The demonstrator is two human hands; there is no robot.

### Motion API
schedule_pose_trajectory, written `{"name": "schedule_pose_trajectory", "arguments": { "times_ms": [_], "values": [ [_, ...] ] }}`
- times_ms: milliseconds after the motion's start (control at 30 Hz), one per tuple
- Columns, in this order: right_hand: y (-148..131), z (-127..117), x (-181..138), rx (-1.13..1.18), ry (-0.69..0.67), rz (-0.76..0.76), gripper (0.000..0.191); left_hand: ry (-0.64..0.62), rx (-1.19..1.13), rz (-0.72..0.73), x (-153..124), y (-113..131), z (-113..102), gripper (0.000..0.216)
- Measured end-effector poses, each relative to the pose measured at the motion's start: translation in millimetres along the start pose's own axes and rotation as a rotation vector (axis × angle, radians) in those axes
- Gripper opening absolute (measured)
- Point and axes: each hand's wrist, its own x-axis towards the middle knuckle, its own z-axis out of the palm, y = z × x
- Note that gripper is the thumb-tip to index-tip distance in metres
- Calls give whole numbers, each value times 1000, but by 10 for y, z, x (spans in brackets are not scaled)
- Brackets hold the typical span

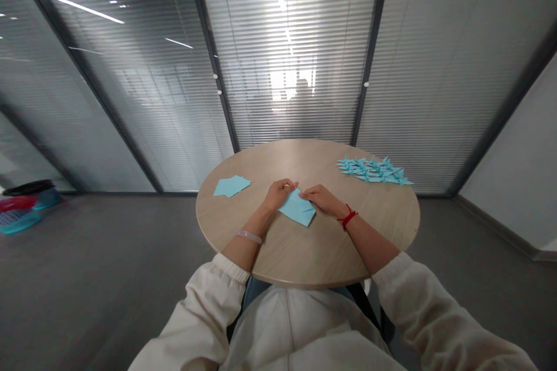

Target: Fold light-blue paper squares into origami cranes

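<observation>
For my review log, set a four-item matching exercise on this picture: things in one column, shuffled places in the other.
Column one:
1. red bracelet
2. pale bangle
3. group of pointed folded paper pieces
4. light-blue paper nearest the camera

Column two:
A. on the right side of the table
B. around the left arm
C. between the left hand and the right hand
D. around the right arm

Pairs: 1-D; 2-B; 3-A; 4-C
</observation>
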Motion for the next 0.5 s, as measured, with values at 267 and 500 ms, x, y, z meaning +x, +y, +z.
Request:
{"name": "schedule_pose_trajectory", "arguments": {
  "times_ms": [267, 500],
  "values": [
    [-52, 2, 3, -25, -14, -37, 51, 170, 11, -10, 45, 5, -95, 47],
    [20, -13, 35, -85, 6, -79, 49, 199, 51, 8, 31, 59, -122, 49]
  ]
}}
